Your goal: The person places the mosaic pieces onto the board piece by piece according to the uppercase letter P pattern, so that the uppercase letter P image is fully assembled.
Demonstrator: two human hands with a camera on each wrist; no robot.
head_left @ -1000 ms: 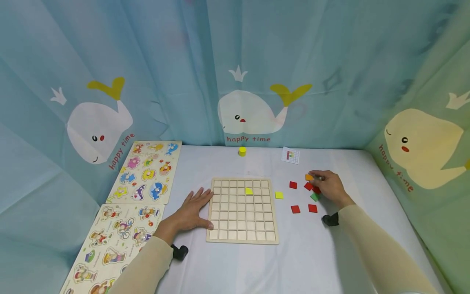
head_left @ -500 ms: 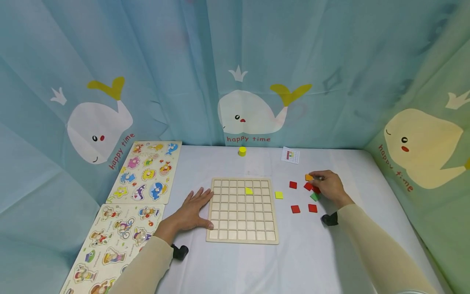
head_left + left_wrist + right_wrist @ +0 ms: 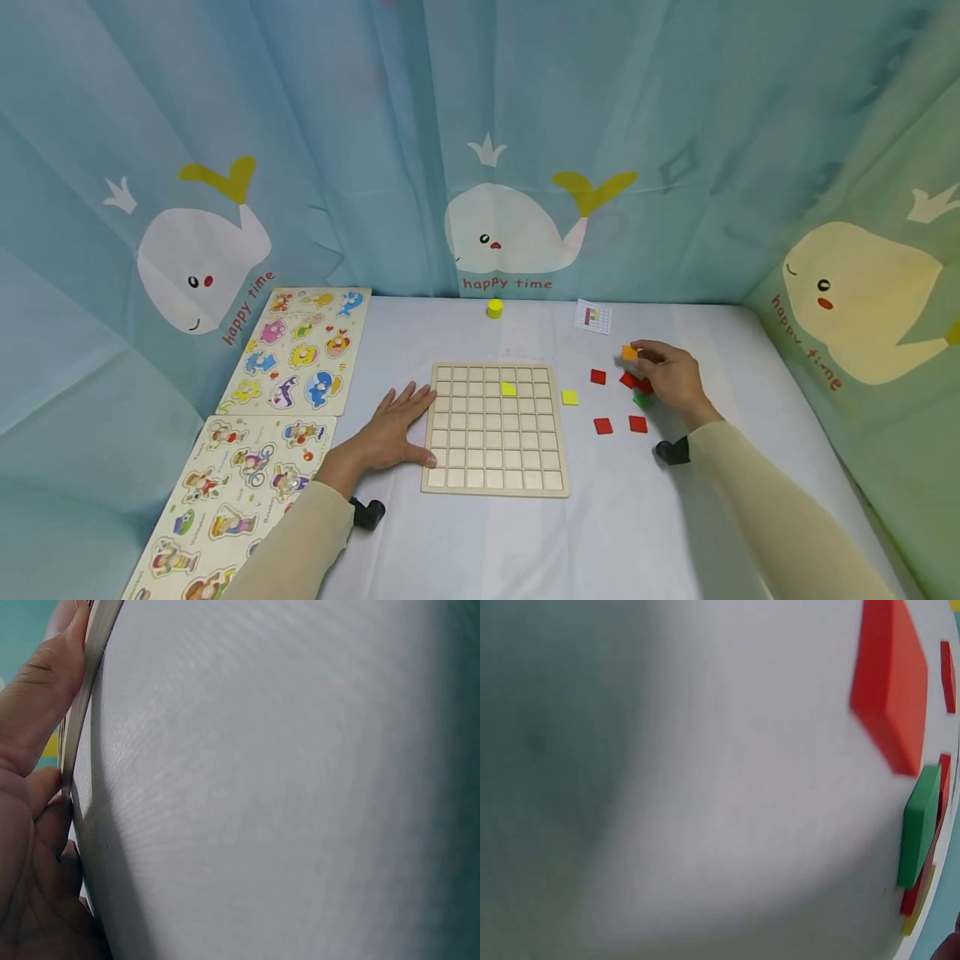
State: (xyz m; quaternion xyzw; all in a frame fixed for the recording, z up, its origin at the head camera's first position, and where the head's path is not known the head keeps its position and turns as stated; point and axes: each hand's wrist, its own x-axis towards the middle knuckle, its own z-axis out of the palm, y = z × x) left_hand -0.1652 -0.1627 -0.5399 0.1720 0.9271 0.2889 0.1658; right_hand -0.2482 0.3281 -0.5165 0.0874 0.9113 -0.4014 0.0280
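Observation:
In the head view my left hand [image 3: 393,427] rests spread at the left edge of a wooden grid board [image 3: 498,491]; thumb and fingertips touch its rim [image 3: 88,679]. My right hand [image 3: 671,379] pinches an orange square tile [image 3: 629,353] between thumb and fingers, right of the board. Beneath and beside that hand lie red tiles [image 3: 627,379] and a green tile [image 3: 642,401], partly covered. A yellow tile [image 3: 508,389] sits slightly askew on the board's second row. In the right wrist view, a red tile [image 3: 892,690] and the green tile [image 3: 919,829] show up close.
Another yellow tile [image 3: 570,397] lies just right of the board, with loose red tiles [image 3: 603,426] nearby. Farther back are a yellow cylinder [image 3: 495,309] and a small printed grid card [image 3: 593,317]. Picture puzzle boards [image 3: 296,350] line the left side; a curtain [image 3: 390,150] surrounds the table.
My right hand has moved slightly up and away from me in the head view, taking the orange tile off the red ones. The left hand stays in place.

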